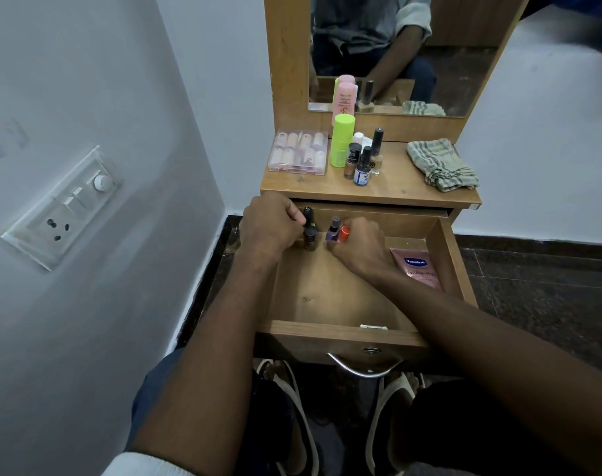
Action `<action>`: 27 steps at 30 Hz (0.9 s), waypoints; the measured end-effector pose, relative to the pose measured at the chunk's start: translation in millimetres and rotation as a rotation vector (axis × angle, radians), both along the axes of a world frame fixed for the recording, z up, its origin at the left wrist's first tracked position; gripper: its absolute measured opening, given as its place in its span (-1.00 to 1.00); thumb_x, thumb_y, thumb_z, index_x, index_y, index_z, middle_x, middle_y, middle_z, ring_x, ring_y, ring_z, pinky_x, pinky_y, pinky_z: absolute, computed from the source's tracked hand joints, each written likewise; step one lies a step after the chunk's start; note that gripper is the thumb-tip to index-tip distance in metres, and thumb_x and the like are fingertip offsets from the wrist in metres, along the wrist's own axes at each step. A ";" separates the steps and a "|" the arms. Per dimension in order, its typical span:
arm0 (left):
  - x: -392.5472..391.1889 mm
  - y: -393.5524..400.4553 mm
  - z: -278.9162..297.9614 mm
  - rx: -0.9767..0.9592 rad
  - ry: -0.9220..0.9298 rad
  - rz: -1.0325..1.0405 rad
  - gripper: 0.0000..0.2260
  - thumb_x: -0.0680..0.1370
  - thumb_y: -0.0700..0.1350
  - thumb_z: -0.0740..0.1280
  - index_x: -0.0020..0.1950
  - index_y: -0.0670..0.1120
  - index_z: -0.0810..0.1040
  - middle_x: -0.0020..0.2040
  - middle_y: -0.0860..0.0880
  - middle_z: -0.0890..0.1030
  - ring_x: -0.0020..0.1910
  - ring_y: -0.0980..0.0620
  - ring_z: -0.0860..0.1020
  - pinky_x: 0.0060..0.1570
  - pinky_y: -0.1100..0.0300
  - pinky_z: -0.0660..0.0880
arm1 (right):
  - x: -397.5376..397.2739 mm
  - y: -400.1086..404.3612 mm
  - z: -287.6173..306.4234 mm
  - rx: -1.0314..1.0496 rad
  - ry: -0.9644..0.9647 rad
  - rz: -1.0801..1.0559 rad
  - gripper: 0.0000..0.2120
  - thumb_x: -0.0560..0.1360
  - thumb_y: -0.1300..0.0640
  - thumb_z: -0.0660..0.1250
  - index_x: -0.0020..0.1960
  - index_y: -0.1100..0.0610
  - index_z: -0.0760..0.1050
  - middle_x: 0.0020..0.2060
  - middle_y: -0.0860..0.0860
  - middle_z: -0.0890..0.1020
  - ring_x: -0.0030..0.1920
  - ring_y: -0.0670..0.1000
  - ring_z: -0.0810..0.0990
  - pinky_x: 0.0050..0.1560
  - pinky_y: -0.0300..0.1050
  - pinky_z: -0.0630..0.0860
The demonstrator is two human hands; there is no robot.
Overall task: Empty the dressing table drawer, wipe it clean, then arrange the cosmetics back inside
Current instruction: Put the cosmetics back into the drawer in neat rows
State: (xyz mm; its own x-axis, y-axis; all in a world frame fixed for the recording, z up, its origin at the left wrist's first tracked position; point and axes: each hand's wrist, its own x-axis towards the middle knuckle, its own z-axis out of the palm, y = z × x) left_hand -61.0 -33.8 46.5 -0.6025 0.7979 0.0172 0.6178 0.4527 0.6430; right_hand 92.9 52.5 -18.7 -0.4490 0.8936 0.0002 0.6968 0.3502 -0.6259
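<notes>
The wooden drawer (330, 297) is pulled open below the dressing table top (388, 187). At its far left corner my left hand (268, 225) grips a dark nail polish bottle (309, 231) standing upright. Beside it my right hand (358, 249) holds a purple bottle (333, 230) and an orange-capped bottle (344, 234) against the drawer floor. A pink Vaseline tube (417, 269) lies flat at the drawer's right side. On the top stand a lime green bottle (341, 140), several small nail polish bottles (363, 163) and a clear box of press-on nails (298, 152).
A folded checked cloth (442, 164) lies on the right of the table top. The mirror (395, 53) rises behind, with a pink bottle (346, 97) at its base. A wall with a switchboard (66, 207) stands close on the left. My feet in sandals are under the drawer handle (361, 369).
</notes>
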 end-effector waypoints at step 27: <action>-5.5 -0.5 0.0 -0.059 -0.044 0.012 -0.89 0.54 -0.16 0.53 -0.18 0.00 0.74 -0.15 0.04 0.71 -0.08 0.04 0.69 0.05 -0.02 0.69 | -4.9 -4.3 -1.9 -0.030 -0.031 0.005 -0.72 0.42 0.23 0.60 0.05 0.11 0.58 -0.06 0.01 0.63 0.00 0.04 0.63 -0.03 0.00 0.65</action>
State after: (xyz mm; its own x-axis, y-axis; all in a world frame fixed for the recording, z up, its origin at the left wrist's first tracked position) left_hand -66.5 -34.3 46.5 -0.6111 0.7895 -0.0566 0.5836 0.4977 0.6416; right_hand 88.0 48.2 -20.6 -0.4530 0.8906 -0.0408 0.7145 0.3353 -0.6140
